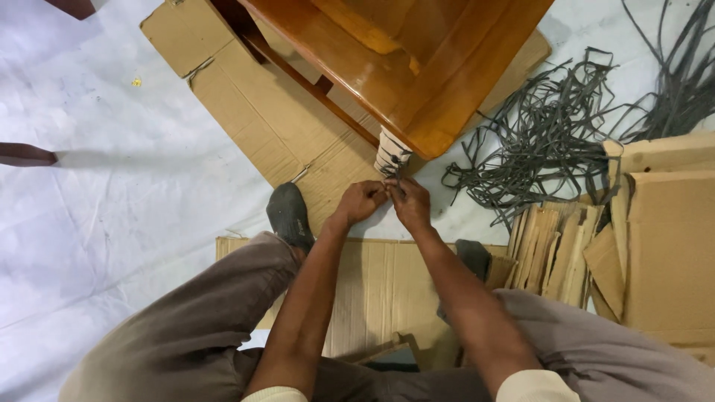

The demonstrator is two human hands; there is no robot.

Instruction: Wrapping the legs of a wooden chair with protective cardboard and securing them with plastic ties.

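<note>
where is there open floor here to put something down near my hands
Bare white sheet lies left of the left hand, beyond the flattened cardboard. Right of the right hand it is crowded: tangled dark straps, then stacked cardboard strips.

1. Two hands: the left hand and the right hand.
2. One wooden table, with one wrapped leg in sight.
3. Two dark socked feet: one foot and the other foot.
4. One tangled heap of dark straps.
5. One bundle of folded cardboard strips.
6. Flat cardboard sheets: at least three; the exact number cannot be told.
</note>
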